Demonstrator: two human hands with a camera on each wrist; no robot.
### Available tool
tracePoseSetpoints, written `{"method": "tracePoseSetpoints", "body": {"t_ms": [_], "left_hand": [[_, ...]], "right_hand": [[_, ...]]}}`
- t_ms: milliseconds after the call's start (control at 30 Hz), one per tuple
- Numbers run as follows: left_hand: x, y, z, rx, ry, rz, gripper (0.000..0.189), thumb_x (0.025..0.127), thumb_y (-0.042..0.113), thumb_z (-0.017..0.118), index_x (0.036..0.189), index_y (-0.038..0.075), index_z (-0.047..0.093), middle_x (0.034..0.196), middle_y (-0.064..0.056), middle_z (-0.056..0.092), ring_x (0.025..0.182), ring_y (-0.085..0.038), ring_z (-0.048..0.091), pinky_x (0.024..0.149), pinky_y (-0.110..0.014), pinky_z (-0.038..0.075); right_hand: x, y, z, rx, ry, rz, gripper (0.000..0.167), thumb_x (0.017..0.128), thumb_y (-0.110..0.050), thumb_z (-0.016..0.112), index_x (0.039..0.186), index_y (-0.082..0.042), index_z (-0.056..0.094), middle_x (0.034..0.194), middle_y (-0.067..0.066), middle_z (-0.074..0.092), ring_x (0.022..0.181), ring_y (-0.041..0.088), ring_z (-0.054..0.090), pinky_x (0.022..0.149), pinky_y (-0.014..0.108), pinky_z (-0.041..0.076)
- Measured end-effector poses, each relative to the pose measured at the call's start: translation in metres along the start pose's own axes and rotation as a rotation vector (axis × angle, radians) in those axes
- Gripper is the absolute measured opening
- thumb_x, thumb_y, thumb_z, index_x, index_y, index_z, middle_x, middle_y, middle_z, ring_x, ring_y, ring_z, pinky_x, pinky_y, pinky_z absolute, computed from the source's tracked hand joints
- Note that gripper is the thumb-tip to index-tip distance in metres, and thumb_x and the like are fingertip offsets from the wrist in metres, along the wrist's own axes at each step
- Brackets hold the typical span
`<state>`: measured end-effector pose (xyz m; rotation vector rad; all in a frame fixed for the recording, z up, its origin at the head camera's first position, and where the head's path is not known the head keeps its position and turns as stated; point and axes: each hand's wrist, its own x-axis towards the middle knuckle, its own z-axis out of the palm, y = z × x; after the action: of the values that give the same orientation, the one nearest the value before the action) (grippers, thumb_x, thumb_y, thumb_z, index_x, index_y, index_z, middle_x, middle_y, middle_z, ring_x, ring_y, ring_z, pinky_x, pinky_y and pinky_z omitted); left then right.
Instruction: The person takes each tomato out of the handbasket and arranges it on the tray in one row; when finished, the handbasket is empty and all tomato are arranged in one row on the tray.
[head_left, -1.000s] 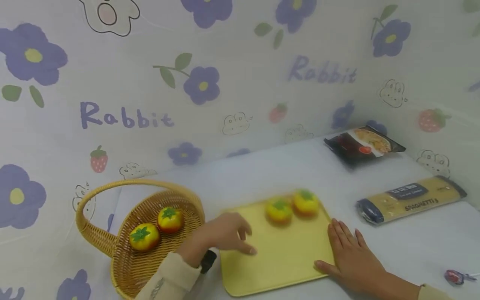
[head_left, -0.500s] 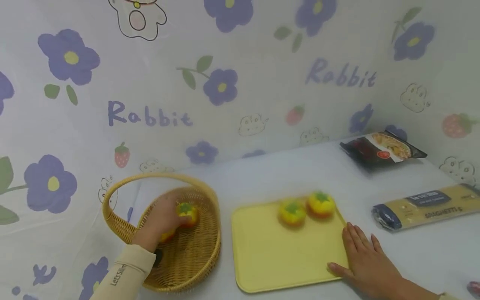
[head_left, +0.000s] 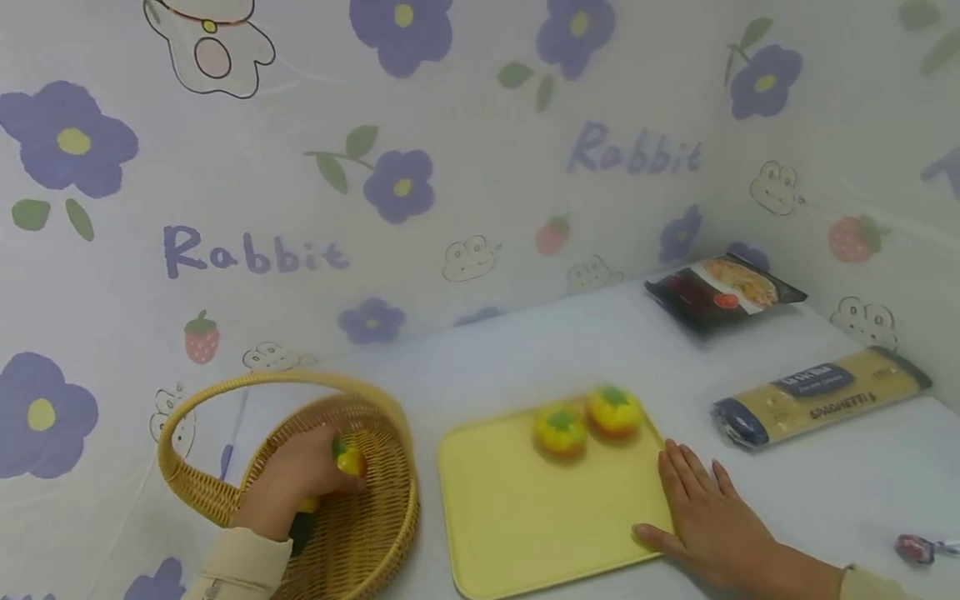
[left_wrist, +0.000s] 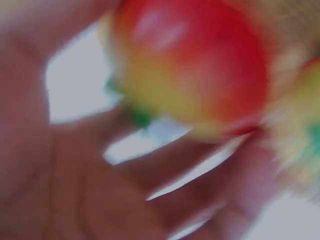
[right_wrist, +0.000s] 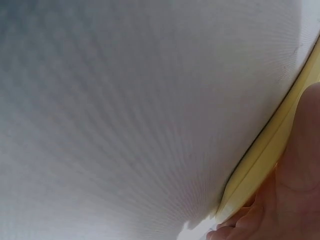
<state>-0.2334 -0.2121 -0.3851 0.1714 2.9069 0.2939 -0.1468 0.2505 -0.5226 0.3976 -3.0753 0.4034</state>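
Inside the wicker basket [head_left: 408, 517], my left hand [head_left: 296, 471] grips a yellow-and-red persimmon [head_left: 350, 462] with a green leafy top. The left wrist view shows that persimmon [left_wrist: 195, 65] blurred, between thumb and curled fingers. A second persimmon [head_left: 309, 504] is mostly hidden under the hand; part of it, the other persimmon [left_wrist: 307, 115], shows at the right of the left wrist view. My right hand [head_left: 708, 521] rests with straight fingers along the right edge of the yellow tray [head_left: 517, 525]. Two persimmons, one left [head_left: 560, 431] and one right [head_left: 613, 412], sit at the tray's far edge.
A spaghetti pack [head_left: 825, 396] lies right of the tray, with a dark food packet [head_left: 723, 292] behind it. A small wrapped candy [head_left: 915, 548] lies at the near right. The basket's tall handle [head_left: 176, 479] arches over its left and far side. A patterned cloth wall stands behind.
My left hand has gone from above the tray's left side into the basket and taken hold of a persimmon, which is now tilted. The right hand stays at the tray's edge. The head view shifts slightly.
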Motion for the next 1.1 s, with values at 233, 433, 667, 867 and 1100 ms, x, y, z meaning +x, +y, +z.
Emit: {"method": "tracePoseSetpoints", "body": {"t_ms": [233,433,667,867,1100], "left_hand": [[-0.054,0.079,-0.057,0.038,-0.164,0.205,0.074,0.056,0.039,0.091,0.119,0.014,0.063,0.108,0.001,0.065,0.092,-0.017,0.056,0.085,-0.041,0.047],[-0.050,0.131,-0.032,-0.067,-0.026,0.239,0.080,0.056,0.028,0.093,0.127,0.012,0.060,0.113,-0.005,0.066,0.099,-0.022,0.060,0.090,-0.043,0.048],[0.008,0.143,0.037,-0.219,0.087,0.230,0.075,0.061,0.024,0.091,0.126,0.011,0.057,0.111,-0.010,0.064,0.097,-0.028,0.059,0.084,-0.044,0.048],[0.039,0.150,0.082,-0.285,0.147,0.237,0.073,0.062,0.020,0.090,0.125,0.006,0.056,0.113,-0.016,0.062,0.098,-0.032,0.058,0.083,-0.046,0.049],[0.049,0.155,0.099,-0.315,0.196,0.240,0.073,0.059,0.016,0.089,0.122,0.003,0.055,0.110,-0.018,0.062,0.098,-0.033,0.058,0.084,-0.045,0.049]], "right_hand": [[-0.004,-0.002,-0.002,-0.042,0.021,-0.004,0.099,0.086,-0.071,0.046,0.146,0.006,0.030,0.155,0.025,0.024,0.142,0.042,0.025,0.107,0.065,0.023],[-0.005,-0.003,-0.004,-0.039,0.024,-0.012,0.097,0.087,-0.069,0.047,0.146,0.007,0.031,0.155,0.026,0.024,0.141,0.042,0.026,0.106,0.065,0.024],[-0.005,-0.001,-0.005,-0.048,0.023,-0.020,0.097,0.088,-0.069,0.046,0.146,0.007,0.029,0.155,0.025,0.022,0.142,0.042,0.024,0.106,0.065,0.023],[-0.005,-0.001,-0.005,-0.023,0.014,-0.008,0.098,0.087,-0.069,0.048,0.146,0.008,0.029,0.155,0.026,0.023,0.142,0.043,0.024,0.107,0.065,0.022],[-0.005,-0.002,-0.005,-0.031,0.024,-0.003,0.097,0.087,-0.069,0.047,0.146,0.007,0.031,0.154,0.025,0.024,0.142,0.042,0.025,0.108,0.064,0.022]]}}
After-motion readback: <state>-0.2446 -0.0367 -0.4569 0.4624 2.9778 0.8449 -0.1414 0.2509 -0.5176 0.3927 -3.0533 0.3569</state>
